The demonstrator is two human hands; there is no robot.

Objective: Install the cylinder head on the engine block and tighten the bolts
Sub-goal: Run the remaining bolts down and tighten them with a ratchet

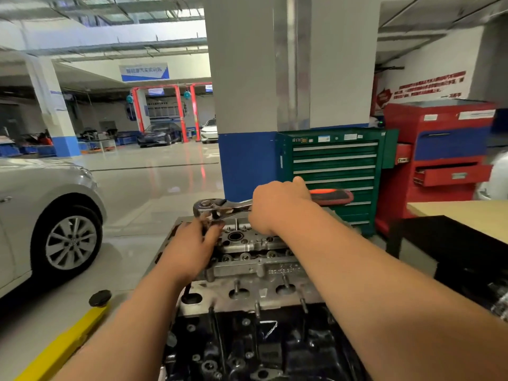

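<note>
A grey aluminium cylinder head point(255, 268) sits on top of the black engine block point(247, 345) in front of me. A chrome ratchet wrench point(220, 206) with a red and black handle lies level above the head's far left corner. My right hand point(277, 206) grips the wrench at the near end of the handle. My left hand point(192, 246) holds the extension or socket just under the ratchet's head, fingers curled round it. The bolt under the socket is hidden by my left hand.
A silver car point(41, 215) stands close on the left, with a yellow lift arm point(68, 339) on the floor beside the engine. Behind the engine are a pillar point(275, 105), a green tool cabinet point(335, 171) and a red one point(445, 160). A table point(467, 213) is at right.
</note>
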